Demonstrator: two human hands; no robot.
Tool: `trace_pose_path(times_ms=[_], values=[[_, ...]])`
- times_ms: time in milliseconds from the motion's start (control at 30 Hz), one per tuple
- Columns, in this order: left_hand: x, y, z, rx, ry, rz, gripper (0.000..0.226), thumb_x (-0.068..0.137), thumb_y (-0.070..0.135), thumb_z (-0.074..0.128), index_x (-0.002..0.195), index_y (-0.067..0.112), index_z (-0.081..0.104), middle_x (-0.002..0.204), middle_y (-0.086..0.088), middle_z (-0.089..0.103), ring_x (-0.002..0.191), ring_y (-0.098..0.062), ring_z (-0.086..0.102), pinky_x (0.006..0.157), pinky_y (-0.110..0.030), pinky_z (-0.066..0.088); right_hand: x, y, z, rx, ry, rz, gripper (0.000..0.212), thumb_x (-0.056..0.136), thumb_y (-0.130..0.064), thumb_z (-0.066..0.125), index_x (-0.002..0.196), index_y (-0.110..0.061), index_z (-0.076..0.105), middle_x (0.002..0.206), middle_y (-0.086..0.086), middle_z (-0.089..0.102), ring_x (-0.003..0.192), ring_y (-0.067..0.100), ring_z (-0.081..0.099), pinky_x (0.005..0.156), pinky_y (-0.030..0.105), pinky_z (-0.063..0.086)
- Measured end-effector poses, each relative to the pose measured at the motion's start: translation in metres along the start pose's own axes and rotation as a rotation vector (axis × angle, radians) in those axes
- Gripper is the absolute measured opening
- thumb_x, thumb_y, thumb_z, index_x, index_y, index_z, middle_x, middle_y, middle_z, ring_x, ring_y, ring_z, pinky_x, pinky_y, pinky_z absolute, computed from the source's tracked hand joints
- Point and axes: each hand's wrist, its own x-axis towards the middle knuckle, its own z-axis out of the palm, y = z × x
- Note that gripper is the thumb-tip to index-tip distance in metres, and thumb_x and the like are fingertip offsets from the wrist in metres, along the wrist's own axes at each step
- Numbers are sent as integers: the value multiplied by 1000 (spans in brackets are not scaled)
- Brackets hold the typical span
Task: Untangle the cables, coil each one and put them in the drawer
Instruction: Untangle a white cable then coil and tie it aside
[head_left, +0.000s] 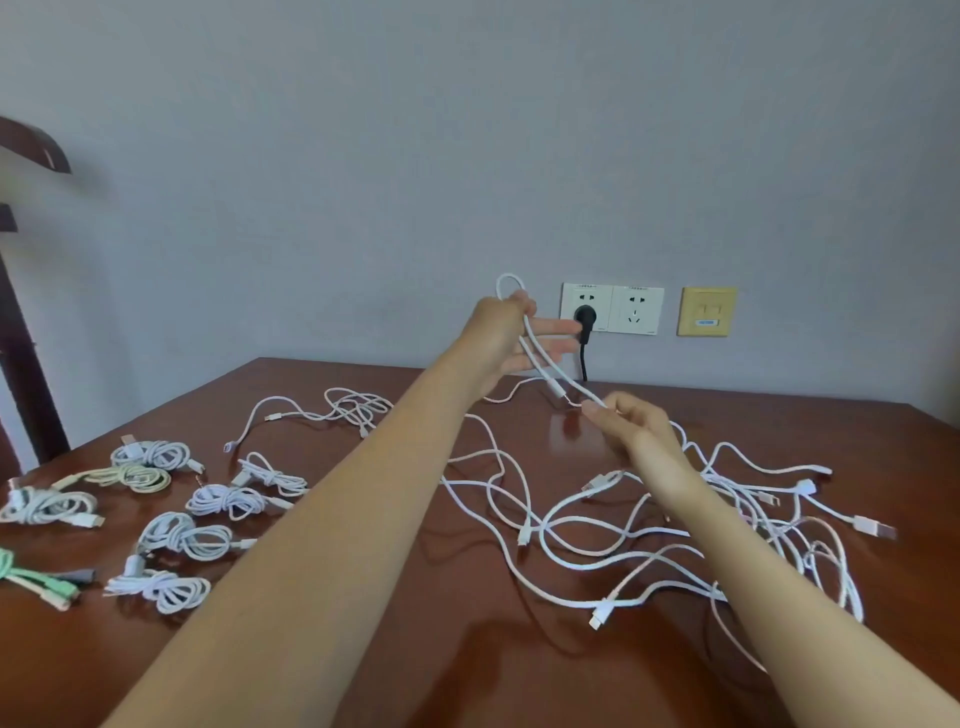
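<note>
My left hand (506, 338) is raised above the far part of the table and holds a loop of white cable (545, 364); the loop sticks up over the thumb and two strands run down across the extended fingers. Lower and to the right, my right hand (631, 423) pinches the same cable between thumb and fingertips. A tangle of white cables (675, 530) sprawls over the right half of the brown table (467, 649). Several coiled cables (171, 519), white and pale green, lie in a group on the left. No drawer is in view.
A loose white cable (337, 408) lies at the table's far middle. On the wall behind are a double socket (613, 309) with a black plug (584, 317) and its cord, and a yellow wall plate (706, 310). A dark wooden frame (21, 332) stands at far left.
</note>
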Motion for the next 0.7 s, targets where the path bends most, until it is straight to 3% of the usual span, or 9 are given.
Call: trace_pose_path(times_ms=[100, 200, 300, 400, 500, 567, 700], values=[[-4, -19, 4, 24, -8, -72, 29, 104, 22, 22, 78, 15, 33, 55, -5, 68, 48, -16, 66, 44, -19, 51, -2, -1, -7, 49, -45, 28, 43, 84, -15, 60, 45, -21, 45, 42, -10, 29, 42, 7, 24, 48, 21, 22], [-2, -38, 3, -58, 28, -114, 30, 104, 23, 21, 79, 15, 34, 62, -6, 71, 49, -14, 67, 44, -18, 50, -1, 0, -6, 208, -96, 54, 27, 76, -26, 67, 58, -13, 52, 43, -8, 27, 41, 8, 26, 49, 22, 28], [-3, -53, 4, -66, 48, -152, 29, 104, 24, 20, 80, 16, 33, 74, -5, 71, 48, -12, 66, 43, -16, 49, 0, 6, -4, 317, -115, 106, 33, 78, -35, 67, 65, -9, 51, 47, -7, 22, 45, 9, 20, 43, 18, 27], [-4, -66, 5, -80, 50, -183, 29, 104, 23, 20, 82, 15, 36, 86, -12, 71, 48, -12, 66, 45, -16, 50, -3, 17, 0, 130, -22, 144, 27, 79, -28, 68, 63, -9, 55, 44, -8, 26, 42, 7, 23, 37, 13, 25], [-3, -75, 3, -142, 39, -214, 30, 104, 23, 22, 88, 12, 45, 90, -16, 70, 54, -14, 68, 47, -18, 52, -1, 30, 3, 44, 102, 140, 22, 83, -19, 68, 64, -13, 59, 40, -15, 44, 32, 3, 33, 35, 10, 27], [-3, -81, 3, -185, 38, -225, 34, 105, 24, 21, 94, 10, 49, 100, -20, 68, 65, -19, 69, 49, -20, 54, 3, 35, 2, 25, 189, 133, 17, 83, -17, 69, 68, -13, 62, 49, -16, 53, 30, 1, 41, 37, 8, 30], [-3, -100, 2, -168, 31, -243, 39, 104, 26, 19, 115, 3, 49, 105, -17, 61, 94, -25, 61, 65, -25, 54, 6, 42, 3, -110, 262, 129, 21, 81, -21, 71, 62, -19, 60, 65, -6, 60, 36, 2, 49, 54, 20, 39]])
